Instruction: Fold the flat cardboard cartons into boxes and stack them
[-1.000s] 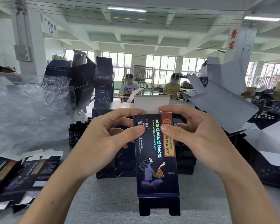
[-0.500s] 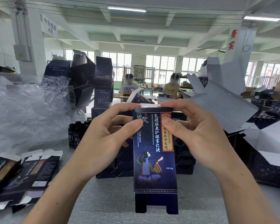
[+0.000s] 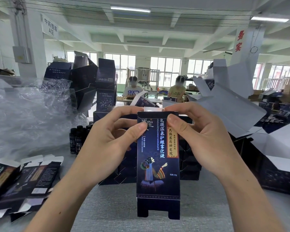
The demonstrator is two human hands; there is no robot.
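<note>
A tall dark blue carton (image 3: 158, 166) with a printed figure and gold label stands upright in the air before me, its bottom flaps hanging loose. My left hand (image 3: 107, 141) grips its upper left side, thumb on the front face. My right hand (image 3: 201, 139) grips the upper right side, thumb on the front and fingers over the top edge. The white top flap is folded nearly down, with only a thin strip showing. Flat cartons (image 3: 23, 181) lie on the grey table (image 3: 124, 206) at the left. Folded dark boxes (image 3: 189, 163) are stacked behind the carton.
Crumpled clear plastic wrap (image 3: 27, 114) fills the left side. Small dark bottles (image 3: 78, 139) stand by it. Opened dark cartons (image 3: 94, 84) are piled at the back left, grey-white ones (image 3: 228, 101) at the right. Two people sit at a far table.
The white top flap stood upright a second ago; it has been pushed down into the carton's top. Both hands stayed at the upper end and the carton shifted slightly.
</note>
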